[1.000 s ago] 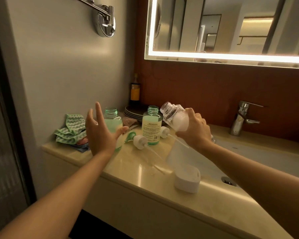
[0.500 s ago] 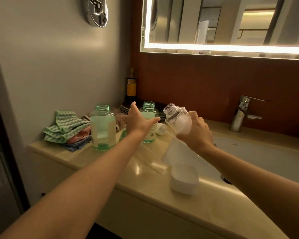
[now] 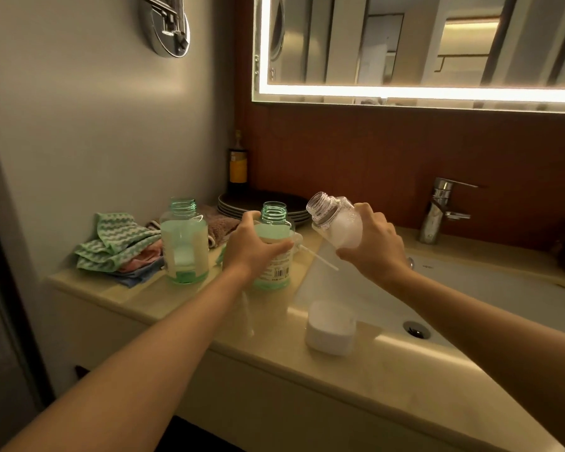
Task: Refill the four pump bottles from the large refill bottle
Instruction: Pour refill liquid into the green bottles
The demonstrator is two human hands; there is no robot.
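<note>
Two green-tinted bottles stand uncapped on the beige counter [image 3: 190, 298]. The left green bottle [image 3: 184, 244] stands free, partly filled with pale liquid. My left hand [image 3: 253, 247] grips the second green bottle [image 3: 274, 252], which has a barcode label. My right hand [image 3: 369, 244] holds a clear bottle [image 3: 335, 220] with white liquid, tilted so its open neck points up and left, just right of the green bottle's mouth. A pump tube [image 3: 317, 257] lies between the hands, and another tube [image 3: 247, 313] lies below my left wrist. A white cap-like container [image 3: 330, 327] sits on the counter's front.
Folded green and pink cloths [image 3: 118, 247] lie at the counter's left end. Dark plates [image 3: 258, 203] and a dark bottle with a yellow label [image 3: 238, 166] stand in the back corner. The sink basin [image 3: 470, 295] and chrome faucet [image 3: 439, 212] are to the right.
My left hand moved right from the left green bottle and closed around the labelled one. The clear bottle in my right hand stayed tilted near it.
</note>
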